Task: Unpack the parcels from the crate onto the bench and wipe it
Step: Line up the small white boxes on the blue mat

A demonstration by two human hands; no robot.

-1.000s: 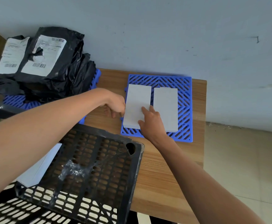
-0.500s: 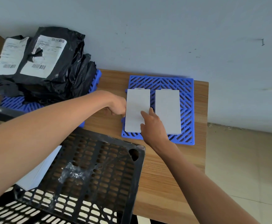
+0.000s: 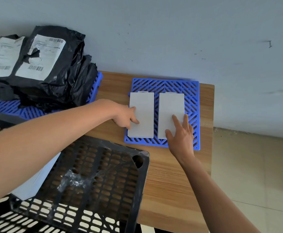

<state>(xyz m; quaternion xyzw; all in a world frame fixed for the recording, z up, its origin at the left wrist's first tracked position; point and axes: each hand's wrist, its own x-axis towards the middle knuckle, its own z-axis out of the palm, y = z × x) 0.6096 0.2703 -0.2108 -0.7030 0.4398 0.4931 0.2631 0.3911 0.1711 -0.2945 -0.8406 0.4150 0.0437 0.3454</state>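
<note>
resting left hand (image 3: pixel 126 116) on left box (image 3: pixel 141 115) edge, right hand (image 3: pixel 182 132) flat on right box (image 3: pixel 171 111)

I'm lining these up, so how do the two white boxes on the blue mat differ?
The left box lies nearer the blue mat's left edge, with the left hand at its side. The right box has the right hand flat on it. Both are white, flat and parallel.

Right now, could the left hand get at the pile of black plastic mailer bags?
Probably yes: the left hand rests on the left white box, and nothing lies between it and the black bags.
</note>
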